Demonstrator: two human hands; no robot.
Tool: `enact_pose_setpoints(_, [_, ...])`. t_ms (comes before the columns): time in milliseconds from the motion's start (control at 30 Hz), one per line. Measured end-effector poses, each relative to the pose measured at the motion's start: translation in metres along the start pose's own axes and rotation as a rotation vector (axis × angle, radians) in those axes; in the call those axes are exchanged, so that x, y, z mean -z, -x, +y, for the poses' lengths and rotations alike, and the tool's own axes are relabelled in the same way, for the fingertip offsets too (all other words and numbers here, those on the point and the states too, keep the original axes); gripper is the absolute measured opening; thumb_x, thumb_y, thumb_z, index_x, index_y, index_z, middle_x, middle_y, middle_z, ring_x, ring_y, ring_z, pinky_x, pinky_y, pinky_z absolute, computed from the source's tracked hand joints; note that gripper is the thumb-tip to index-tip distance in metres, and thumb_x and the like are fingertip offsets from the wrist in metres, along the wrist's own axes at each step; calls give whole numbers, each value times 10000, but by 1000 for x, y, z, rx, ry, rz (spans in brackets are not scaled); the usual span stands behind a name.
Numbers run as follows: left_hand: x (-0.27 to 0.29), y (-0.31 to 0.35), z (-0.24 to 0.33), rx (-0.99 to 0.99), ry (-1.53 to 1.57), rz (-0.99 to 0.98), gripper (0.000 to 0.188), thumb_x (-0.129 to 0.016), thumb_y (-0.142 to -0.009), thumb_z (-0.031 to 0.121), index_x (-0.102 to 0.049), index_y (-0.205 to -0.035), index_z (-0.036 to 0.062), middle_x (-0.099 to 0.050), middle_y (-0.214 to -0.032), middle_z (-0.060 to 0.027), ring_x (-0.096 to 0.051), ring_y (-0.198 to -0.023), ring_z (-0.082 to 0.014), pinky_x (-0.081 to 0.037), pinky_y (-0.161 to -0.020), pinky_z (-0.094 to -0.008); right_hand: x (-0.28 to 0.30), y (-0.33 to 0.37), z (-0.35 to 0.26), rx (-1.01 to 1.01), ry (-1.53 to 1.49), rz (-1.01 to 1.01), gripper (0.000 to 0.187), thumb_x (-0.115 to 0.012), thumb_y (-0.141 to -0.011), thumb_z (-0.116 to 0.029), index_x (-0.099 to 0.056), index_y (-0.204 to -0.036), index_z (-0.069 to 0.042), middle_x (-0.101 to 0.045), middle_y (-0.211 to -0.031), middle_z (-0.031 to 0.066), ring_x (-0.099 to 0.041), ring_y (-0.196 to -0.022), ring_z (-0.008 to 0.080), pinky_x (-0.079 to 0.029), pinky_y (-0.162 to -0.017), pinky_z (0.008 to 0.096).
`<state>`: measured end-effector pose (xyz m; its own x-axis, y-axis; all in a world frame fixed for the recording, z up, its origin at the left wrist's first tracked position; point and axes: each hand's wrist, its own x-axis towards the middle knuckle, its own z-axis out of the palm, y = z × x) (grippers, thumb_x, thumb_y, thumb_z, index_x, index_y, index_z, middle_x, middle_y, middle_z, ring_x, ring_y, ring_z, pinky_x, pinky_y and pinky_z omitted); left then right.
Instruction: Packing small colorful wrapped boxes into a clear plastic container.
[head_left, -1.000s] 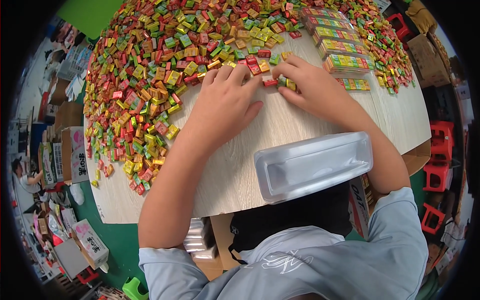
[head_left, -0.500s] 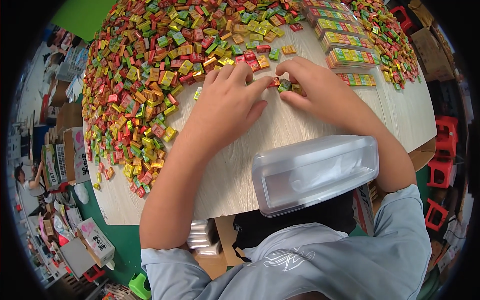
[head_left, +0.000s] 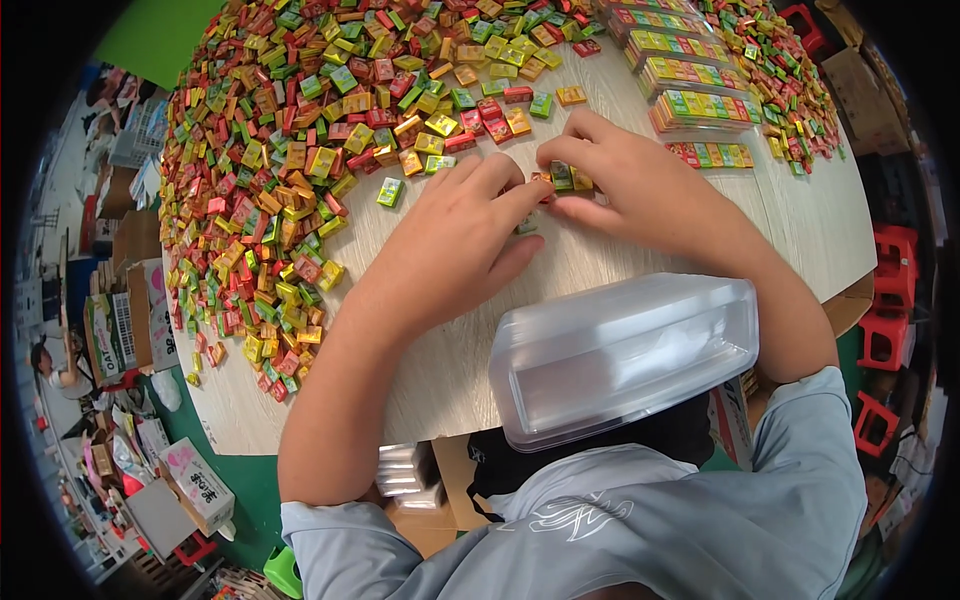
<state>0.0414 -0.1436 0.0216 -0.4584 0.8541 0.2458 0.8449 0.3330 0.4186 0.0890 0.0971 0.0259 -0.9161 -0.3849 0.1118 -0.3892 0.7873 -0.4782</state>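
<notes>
My right hand (head_left: 630, 190) grips a short row of small wrapped packets (head_left: 570, 177), green and yellow, between thumb and fingers just above the table. My left hand (head_left: 450, 235) curls in from the left, its index fingertip against an orange-red packet (head_left: 541, 185) at the end of that row. A greenish packet (head_left: 526, 225) shows partly between its index finger and thumb; its other fingertips are hidden. Nearest the left hand lies a single green packet (head_left: 390, 192). A clear plastic tub (head_left: 625, 355) is tilted on its side at the table's near edge, below my right forearm.
A big heap of red, yellow, green and orange packets (head_left: 290, 170) covers the table's left and far side. Filled clear trays (head_left: 700, 108) stand in a line at the back right, with another heap (head_left: 790, 110) beyond them. Red stools (head_left: 893, 265) are at the right.
My right hand has moved slightly left and the row in its grip shows more. My left hand has come a little nearer me, uncovering packets beyond it. The tub has tilted and shifted slightly.
</notes>
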Motion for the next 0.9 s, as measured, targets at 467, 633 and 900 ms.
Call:
enact_pose_setpoints(467, [14,5,-15,67,-177,66,343,-772,-885,145,-693,-1211,75,-661,-1156,-133,-639,-1126,-345,-506,-972,-456,-17,-16,0,-13,174,186,509,-716,-959,-248,-601,-1419,-64,-611,-1149,175,-650,-1051,375,-532,-891,463])
enact_pose_setpoints(633, [13,6,-15,70,-186,69,318,-760,-904,149,-696,-1206,72,-663,-1157,-131,-640,-1124,-342,-506,-976,-455,-17,-16,3,0,181,155,504,-715,-966,-252,-608,-1428,-83,-605,-1136,168,-646,-1031,365,-530,-890,452])
enact_pose_setpoints(900, [10,1,-14,82,-179,78,405,-756,-912,169,-656,-1291,68,-658,-1170,-142,-624,-1148,-348,-493,-991,-466,-11,-14,5,31,106,67,455,-716,-968,-235,-632,-1406,-149,-608,-1126,154,-654,-1000,356,-530,-859,443])
